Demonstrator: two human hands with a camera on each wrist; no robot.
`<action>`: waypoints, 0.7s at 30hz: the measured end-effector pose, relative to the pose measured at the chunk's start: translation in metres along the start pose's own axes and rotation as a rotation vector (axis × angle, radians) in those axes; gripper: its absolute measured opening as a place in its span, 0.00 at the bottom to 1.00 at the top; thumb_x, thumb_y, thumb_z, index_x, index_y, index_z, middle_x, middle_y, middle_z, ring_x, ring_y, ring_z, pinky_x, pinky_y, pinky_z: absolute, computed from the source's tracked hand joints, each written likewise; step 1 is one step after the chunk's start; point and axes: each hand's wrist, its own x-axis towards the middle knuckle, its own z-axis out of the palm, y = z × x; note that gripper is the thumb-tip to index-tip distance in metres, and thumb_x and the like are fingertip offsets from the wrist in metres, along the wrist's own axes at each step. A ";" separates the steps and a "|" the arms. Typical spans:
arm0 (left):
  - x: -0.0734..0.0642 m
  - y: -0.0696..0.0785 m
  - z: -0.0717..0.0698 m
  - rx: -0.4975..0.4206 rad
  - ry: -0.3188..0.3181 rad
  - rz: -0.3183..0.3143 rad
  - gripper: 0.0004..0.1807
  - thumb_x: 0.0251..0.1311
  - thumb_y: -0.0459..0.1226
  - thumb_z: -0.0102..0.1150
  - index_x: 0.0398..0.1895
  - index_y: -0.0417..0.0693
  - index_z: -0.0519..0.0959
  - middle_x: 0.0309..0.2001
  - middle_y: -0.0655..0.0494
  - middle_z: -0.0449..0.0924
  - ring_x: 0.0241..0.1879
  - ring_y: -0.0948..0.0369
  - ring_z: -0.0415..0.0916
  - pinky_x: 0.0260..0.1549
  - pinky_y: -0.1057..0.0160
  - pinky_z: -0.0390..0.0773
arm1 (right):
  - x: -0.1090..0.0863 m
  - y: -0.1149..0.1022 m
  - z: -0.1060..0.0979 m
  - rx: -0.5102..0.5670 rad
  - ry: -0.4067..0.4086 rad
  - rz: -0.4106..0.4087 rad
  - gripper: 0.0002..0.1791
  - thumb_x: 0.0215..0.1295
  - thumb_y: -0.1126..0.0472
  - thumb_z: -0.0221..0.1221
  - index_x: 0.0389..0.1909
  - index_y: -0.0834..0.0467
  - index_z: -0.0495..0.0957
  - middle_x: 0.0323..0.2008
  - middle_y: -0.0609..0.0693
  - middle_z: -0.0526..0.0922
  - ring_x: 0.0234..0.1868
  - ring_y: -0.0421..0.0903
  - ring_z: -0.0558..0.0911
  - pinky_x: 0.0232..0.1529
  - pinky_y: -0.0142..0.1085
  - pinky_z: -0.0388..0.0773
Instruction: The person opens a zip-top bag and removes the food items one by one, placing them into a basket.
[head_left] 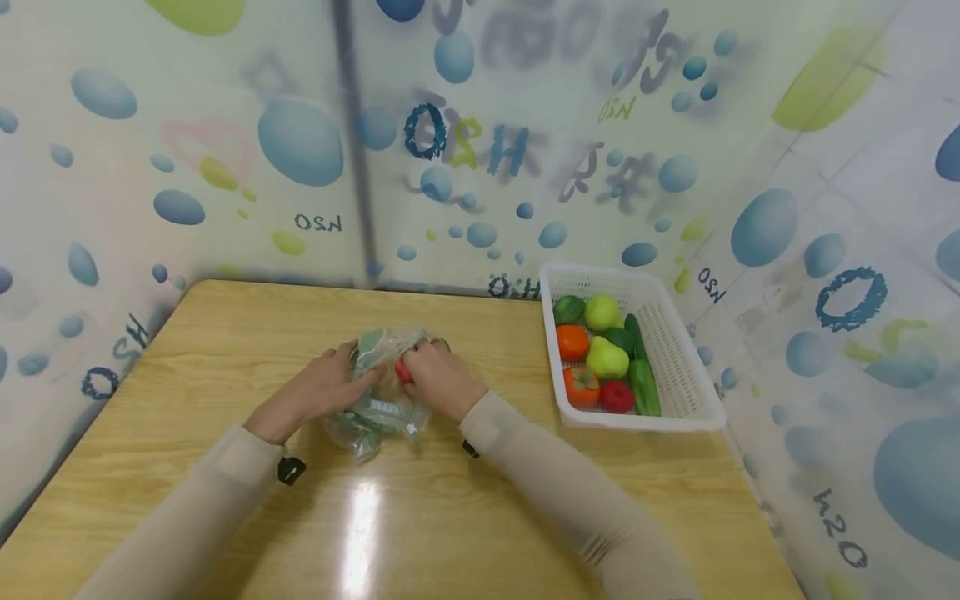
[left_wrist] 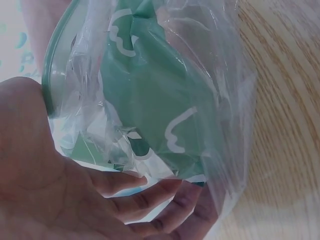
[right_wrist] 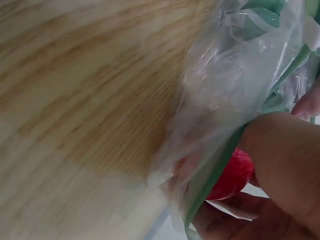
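Observation:
A clear plastic zip bag (head_left: pixel 382 414) with green printing and a green edge lies between the hands. My left hand (head_left: pixel 326 386) holds the bag's left side; in the left wrist view its fingers (left_wrist: pixel 165 200) curl under the green print. My right hand (head_left: pixel 442 379) is at the bag's mouth and grips a glossy red round fruit (right_wrist: pixel 232 175). The right wrist view has that fruit beside the green edge, partly covered by the thumb and the bag. Its exact kind is unclear.
A white plastic basket (head_left: pixel 693 392) stands on the right of the wooden table (head_left: pixel 247 333). It holds orange persimmons (head_left: pixel 581 387), yellow-green fruits (head_left: pixel 607 358), a red fruit (head_left: pixel 617 397) and long green vegetables (head_left: pixel 643 387). Patterned walls (head_left: pixel 480 200) border the table.

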 end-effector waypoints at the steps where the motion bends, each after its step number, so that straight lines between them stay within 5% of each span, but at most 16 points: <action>1: 0.000 0.000 0.000 0.001 -0.002 0.002 0.58 0.89 0.66 0.45 0.91 0.20 0.50 0.83 0.12 0.62 0.82 0.20 0.66 0.79 0.23 0.73 | 0.000 0.000 0.002 -0.002 0.008 -0.007 0.11 0.83 0.52 0.72 0.54 0.55 0.90 0.55 0.55 0.92 0.53 0.54 0.91 0.51 0.45 0.94; 21: -0.005 -0.003 0.000 -0.016 0.002 0.017 0.60 0.89 0.68 0.44 0.91 0.20 0.49 0.83 0.12 0.62 0.82 0.20 0.66 0.78 0.23 0.73 | -0.003 -0.005 -0.002 -0.017 0.055 -0.045 0.22 0.81 0.51 0.74 0.66 0.58 0.87 0.61 0.57 0.89 0.55 0.52 0.92 0.54 0.41 0.95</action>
